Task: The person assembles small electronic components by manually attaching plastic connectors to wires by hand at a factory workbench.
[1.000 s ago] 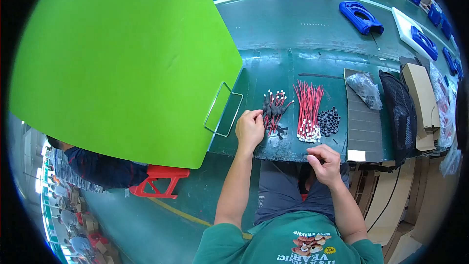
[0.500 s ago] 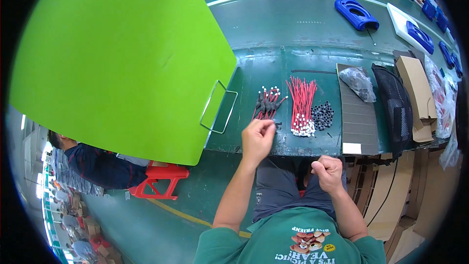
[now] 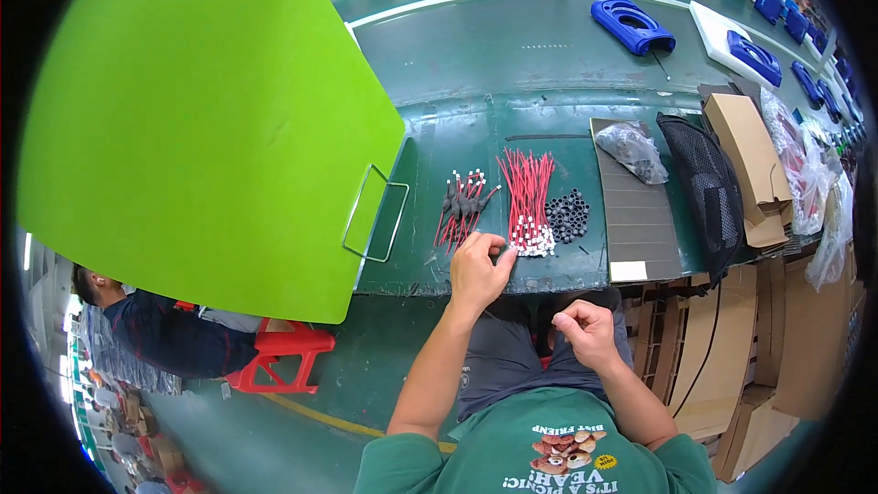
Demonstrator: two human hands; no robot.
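Red wire bundle (image 3: 528,201) lay on the green surface (image 3: 430,174), strands fanned lengthwise with their white-tipped ends toward the person — a judgement: laid so one end could be picked off at a time. Left of the bundle, just beside it, a smaller cluster of finished wires (image 3: 464,209) with dark sleeves, kept apart, likely as a done pile. Right of the bundle, touching or nearly so, a heap of small black rings (image 3: 568,216), within easy reach.

Left hand (image 3: 477,267) rested at the surface's near edge, just below the bundle's white tips; fingers curled, thumb and forefinger drawn together toward those tips. Whether a wire was actually pinched, cannot tell.

Right hand (image 3: 583,331) was held off the surface, nearer the person than the bundle, over the lap; fingers bunched closed, tips pressed together as if pinching something small. The item itself too small to see.

Further right of the bundle: a grey ribbed mat (image 3: 640,220) bearing a clear bag (image 3: 634,148), then a black mesh pouch (image 3: 709,192) and cardboard boxes (image 3: 745,165). Far left of it, a large green panel (image 3: 201,119) with a wire handle (image 3: 373,215).
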